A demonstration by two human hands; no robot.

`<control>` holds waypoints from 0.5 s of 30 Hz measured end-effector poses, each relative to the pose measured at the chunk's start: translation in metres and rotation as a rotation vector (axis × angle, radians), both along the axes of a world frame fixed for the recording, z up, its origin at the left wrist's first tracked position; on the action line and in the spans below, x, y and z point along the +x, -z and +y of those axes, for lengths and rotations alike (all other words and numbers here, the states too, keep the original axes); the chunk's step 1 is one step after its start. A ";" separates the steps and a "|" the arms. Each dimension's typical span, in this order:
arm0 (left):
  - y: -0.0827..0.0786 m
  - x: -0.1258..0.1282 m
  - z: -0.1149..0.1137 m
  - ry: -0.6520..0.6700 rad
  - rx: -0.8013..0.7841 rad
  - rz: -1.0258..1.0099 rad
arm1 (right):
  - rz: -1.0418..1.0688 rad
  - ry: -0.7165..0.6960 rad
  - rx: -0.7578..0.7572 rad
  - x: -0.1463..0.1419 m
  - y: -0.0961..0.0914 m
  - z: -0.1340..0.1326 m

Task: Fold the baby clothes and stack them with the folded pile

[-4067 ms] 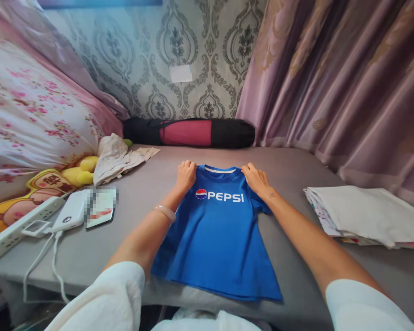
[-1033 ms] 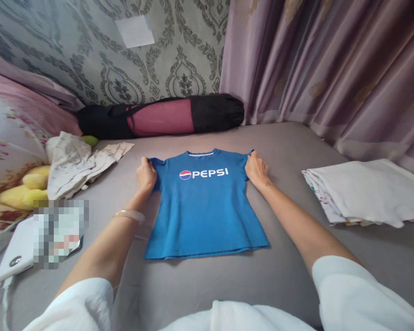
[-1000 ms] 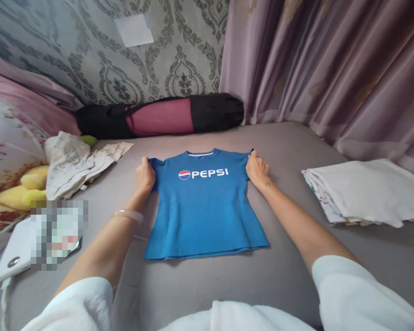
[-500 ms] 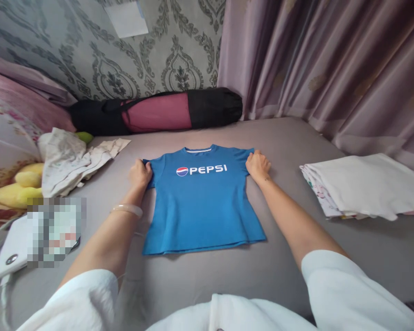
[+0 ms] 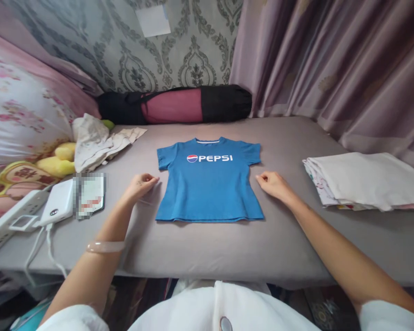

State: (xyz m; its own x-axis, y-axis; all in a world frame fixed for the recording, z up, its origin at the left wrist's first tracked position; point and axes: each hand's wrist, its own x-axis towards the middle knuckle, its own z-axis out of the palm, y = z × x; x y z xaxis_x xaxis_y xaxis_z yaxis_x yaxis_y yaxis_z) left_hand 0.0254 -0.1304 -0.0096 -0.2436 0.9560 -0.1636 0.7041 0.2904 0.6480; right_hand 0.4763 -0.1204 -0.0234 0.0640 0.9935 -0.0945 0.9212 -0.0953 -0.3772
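Note:
A small blue T-shirt [image 5: 209, 184] with a white PEPSI print lies flat, front up, on the grey bed surface [image 5: 227, 243]. My left hand [image 5: 140, 185] rests on the sheet just left of the shirt's side, fingers loosely curled, holding nothing. My right hand [image 5: 272, 183] lies on the sheet just right of the shirt, fingers relaxed and apart, also holding nothing. Neither hand touches the shirt. A pale bangle sits on my left wrist.
A stack of folded white cloth [image 5: 362, 181] lies at the right. A crumpled light garment [image 5: 96, 142] and yellow plush toy [image 5: 57, 158] sit at the left, with a white power bank [image 5: 57, 208], phone and power strip [image 5: 10, 225]. A black-and-red roll bag [image 5: 175, 105] lies along the wall.
Both hands have let go of the shirt's sleeves and drawn back toward me, down beside the shirt's lower half. The shirt stays flat. The camera has pulled back and tilted.

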 end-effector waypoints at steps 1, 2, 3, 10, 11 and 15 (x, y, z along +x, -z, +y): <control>0.000 0.003 -0.011 0.043 -0.008 -0.024 | -0.015 -0.040 -0.019 -0.003 -0.002 -0.011; -0.001 0.006 -0.021 0.089 -0.021 -0.043 | -0.032 -0.067 -0.039 -0.007 -0.004 -0.021; -0.001 0.010 -0.030 0.126 -0.035 -0.051 | -0.045 -0.085 -0.061 -0.010 -0.006 -0.030; -0.008 0.031 -0.061 0.196 -0.089 -0.042 | -0.069 -0.135 -0.109 -0.026 -0.020 -0.073; -0.008 0.033 -0.062 0.200 -0.093 -0.038 | -0.076 -0.145 -0.105 -0.028 -0.021 -0.076; -0.006 0.034 -0.063 0.157 -0.096 -0.074 | -0.072 -0.170 -0.114 -0.026 -0.023 -0.079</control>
State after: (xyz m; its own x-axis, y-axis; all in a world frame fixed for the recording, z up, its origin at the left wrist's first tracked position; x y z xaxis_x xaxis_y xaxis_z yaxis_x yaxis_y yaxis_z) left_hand 0.0596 -0.1936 -0.0040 -0.0764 0.9604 -0.2680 0.6971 0.2437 0.6743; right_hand 0.4500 -0.1997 -0.0002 -0.0930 0.9736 -0.2086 0.9517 0.0254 -0.3058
